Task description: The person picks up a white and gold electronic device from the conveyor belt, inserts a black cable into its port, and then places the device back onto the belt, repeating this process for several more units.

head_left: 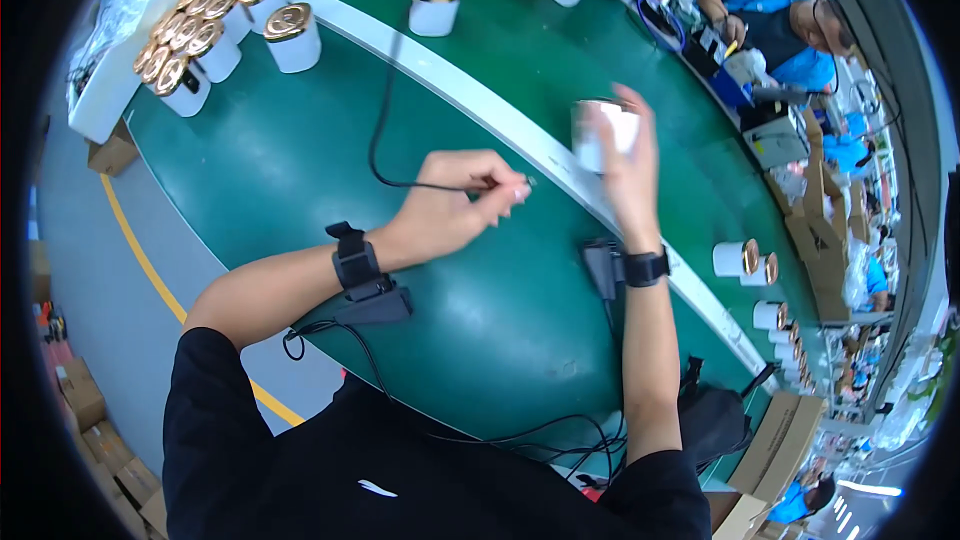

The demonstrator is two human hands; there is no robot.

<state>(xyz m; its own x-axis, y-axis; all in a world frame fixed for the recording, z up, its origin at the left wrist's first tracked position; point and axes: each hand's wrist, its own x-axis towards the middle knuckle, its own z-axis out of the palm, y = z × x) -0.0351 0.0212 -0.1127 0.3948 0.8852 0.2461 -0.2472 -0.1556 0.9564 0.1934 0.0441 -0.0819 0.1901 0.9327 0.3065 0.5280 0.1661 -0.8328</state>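
We saw right hand (628, 155) raised over green tabletop (300, 160), fingers wrapped round white cylindrical jar (603, 130), blurred. Jar sat above white divider strip (470, 95), up and right of left hand (455, 208). Left hand pinched closed on end of black cable (378, 130), tip pointing toward jar, small gap between. Cable ran up across tabletop. We noted more white jars with copper lids (205, 30) clustered far left, well apart from both hands.
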